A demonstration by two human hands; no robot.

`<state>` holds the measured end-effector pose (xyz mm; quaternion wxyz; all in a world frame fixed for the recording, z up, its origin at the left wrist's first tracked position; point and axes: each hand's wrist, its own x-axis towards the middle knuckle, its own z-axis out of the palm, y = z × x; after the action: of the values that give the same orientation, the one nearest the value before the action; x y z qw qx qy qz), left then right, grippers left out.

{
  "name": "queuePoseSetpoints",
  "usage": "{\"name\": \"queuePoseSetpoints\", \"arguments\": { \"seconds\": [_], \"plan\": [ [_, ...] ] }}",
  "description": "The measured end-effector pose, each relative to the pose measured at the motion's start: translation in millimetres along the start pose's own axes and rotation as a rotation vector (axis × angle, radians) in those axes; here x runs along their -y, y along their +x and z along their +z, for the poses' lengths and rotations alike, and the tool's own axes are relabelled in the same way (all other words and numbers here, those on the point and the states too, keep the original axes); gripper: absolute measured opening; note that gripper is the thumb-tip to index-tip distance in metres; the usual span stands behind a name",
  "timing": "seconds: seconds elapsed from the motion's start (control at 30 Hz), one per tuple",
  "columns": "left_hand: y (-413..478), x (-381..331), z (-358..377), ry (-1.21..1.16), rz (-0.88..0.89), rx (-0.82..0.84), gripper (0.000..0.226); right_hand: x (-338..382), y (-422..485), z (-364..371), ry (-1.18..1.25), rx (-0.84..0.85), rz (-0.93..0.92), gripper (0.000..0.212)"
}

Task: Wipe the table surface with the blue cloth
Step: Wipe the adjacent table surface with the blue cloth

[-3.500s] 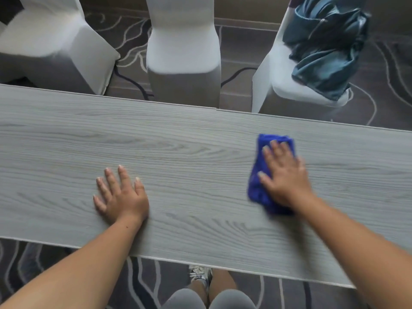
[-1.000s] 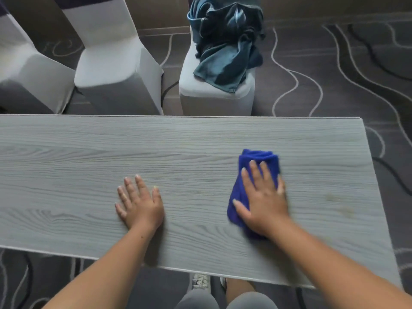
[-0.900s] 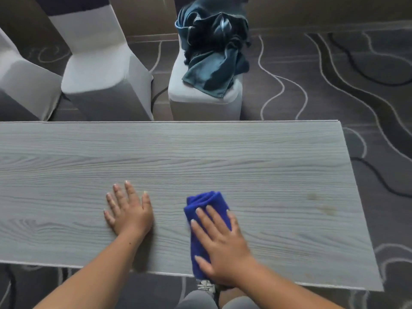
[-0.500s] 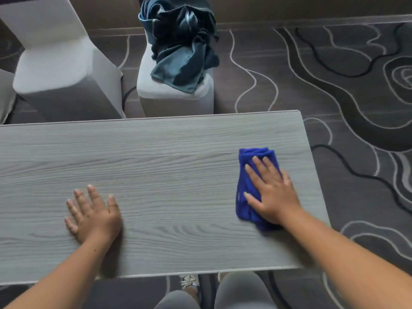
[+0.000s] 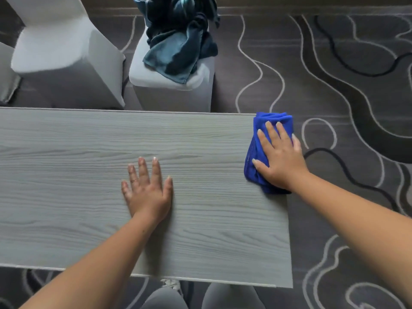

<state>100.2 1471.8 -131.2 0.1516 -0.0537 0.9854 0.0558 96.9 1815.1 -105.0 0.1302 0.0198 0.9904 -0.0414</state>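
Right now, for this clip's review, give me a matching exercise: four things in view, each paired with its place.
Things:
1. blue cloth
2. left hand
3. teal fabric
4. right hand

Places:
A. flat on bare table
B. pressing down on the cloth
C. far right corner of the table, overhanging the edge
D. heaped on a white chair

Pairs: 1-C, 2-A, 3-D, 4-B
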Motion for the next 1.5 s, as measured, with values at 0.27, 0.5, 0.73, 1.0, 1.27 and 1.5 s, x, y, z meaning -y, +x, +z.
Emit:
{"name": "queuePoseSetpoints", "arguments": {
  "seconds": [0.27,0.5,0.73,1.0,1.27,1.5],
  "plan": [
    [-0.3,-1.4,-11.6,-0.017,0.03,0.07,0.069,63.7,-161.3,51.3,0.019,-0.044,-0.323,0.079],
    [-32.6,58.6,-34.3,-0.07,0.173,0.246,0.064,94.2,-174.8,55.5,0.062,-0.043,-0.153,0.077],
    [-89.6,205.8,-75.7,-0.406,0.045,0.187,0.056,138.6,-83.5,15.1,0.152,0.012,0.47,0.077],
    [-133.8,388.4,-156.2,-0.496,-0.242,-0.111,0.043,283.9,-52.1,16.3,0.162,-0.033,0.373,0.086],
    [-92.1,443.9,-158.0,-0.577,-0.3,0.011,0.053,471.7,-12.8,18.3,0.052,0.036,0.106,0.083],
    [11.0,518.4,-184.1,-0.707,-0.358,0.036,0.056,642.7,71.8,22.1,0.031,0.028,-0.074,0.085]
  ]
}}
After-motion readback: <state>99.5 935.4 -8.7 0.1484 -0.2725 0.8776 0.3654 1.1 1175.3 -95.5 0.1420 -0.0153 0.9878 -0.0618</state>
